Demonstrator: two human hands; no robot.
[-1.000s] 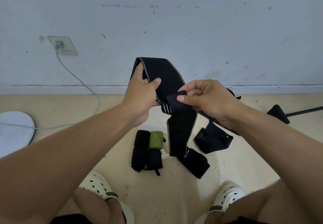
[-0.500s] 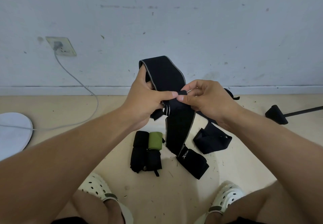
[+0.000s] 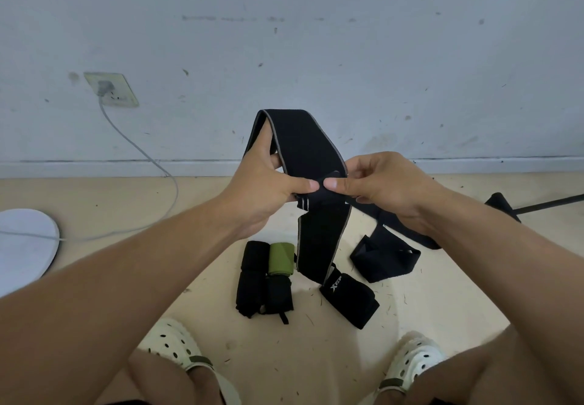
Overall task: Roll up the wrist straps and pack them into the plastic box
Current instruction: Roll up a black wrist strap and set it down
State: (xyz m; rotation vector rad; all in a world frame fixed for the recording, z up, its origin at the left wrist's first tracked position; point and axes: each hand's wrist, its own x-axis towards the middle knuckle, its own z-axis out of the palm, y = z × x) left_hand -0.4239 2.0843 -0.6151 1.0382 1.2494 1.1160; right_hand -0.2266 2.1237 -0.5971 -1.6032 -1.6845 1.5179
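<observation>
- Head view, centre of the frame: the left hand and the right hand meet thumb to thumb, each pinching the start of a roll on a long black strap.
- The strap arches up behind the fingers, then hangs straight down below them; its lower end lies on the floor.
- Rolling likely runs along that vertical length; both hands sit equally near.
- Lower centre: rolled straps lie on the floor.
- No plastic box is in sight.
</observation>
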